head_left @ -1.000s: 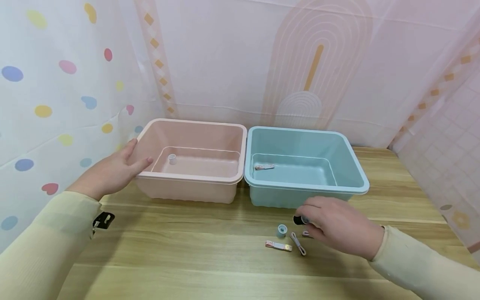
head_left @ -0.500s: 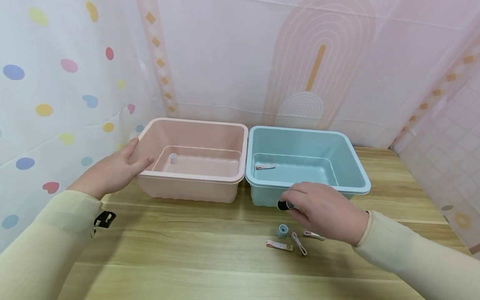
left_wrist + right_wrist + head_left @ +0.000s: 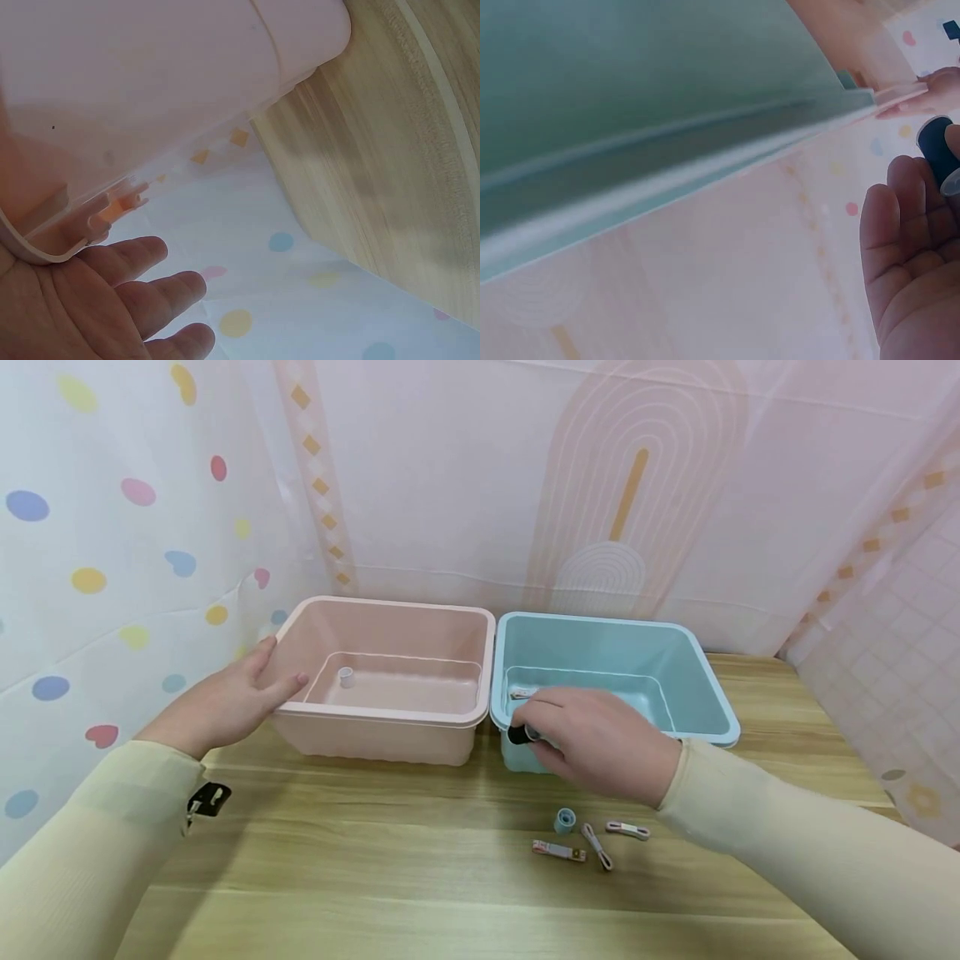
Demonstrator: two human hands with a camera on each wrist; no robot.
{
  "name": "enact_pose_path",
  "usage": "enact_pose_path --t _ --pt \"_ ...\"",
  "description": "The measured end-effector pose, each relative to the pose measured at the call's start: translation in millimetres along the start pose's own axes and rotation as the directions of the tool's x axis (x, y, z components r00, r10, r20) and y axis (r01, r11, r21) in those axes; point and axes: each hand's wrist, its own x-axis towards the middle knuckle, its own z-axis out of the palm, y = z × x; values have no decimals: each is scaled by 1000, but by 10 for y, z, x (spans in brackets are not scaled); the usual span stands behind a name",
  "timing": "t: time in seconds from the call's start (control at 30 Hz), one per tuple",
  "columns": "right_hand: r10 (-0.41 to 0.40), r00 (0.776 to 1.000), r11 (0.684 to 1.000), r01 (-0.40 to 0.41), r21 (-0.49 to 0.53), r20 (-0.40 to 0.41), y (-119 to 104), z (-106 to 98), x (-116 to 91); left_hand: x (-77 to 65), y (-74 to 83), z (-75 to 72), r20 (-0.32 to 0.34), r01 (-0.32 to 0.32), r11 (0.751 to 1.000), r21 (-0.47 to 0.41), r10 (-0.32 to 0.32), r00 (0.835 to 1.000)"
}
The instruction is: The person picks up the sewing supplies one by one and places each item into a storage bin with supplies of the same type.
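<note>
My right hand pinches a dark thread spool with pale ends, over the front rim of the blue bin. The left hand rests at the left front corner of the pink bin, thumb over the rim; its other fingers extend loosely outside in the left wrist view. A small white spool stands inside the pink bin. In the blue bin lies a folded tape, partly hidden by my right hand.
On the wooden table, in front of the blue bin, are a light blue spool, a folded tape and two tied cord bundles. The bins stand side by side before a patterned curtain.
My right hand has lifted the dark thread spool from near the cord bundles and carried it left and up to the blue bin's front rim. The left hand stays at the pink bin.
</note>
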Motion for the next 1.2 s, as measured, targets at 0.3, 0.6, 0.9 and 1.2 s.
enact_pose_path --t 0.3,0.6,0.9,1.2 --pt "-3 1000 1000 2 21 24 -6 -1 318 15 -7 1 4 6 1000 2 -6 1000" --pt "24 997 999 -26 21 78 -57 41 672 20 -19 11 9 3 1000 2 -3 1000" --pt "91 984 995 -94 15 152 -72 81 948 15 -21 8 6 1 1000 10 -1 1000" --pt "92 981 996 -92 -3 170 -83 137 1165 34 -38 24 -5 -6 1000 0 6 1000"
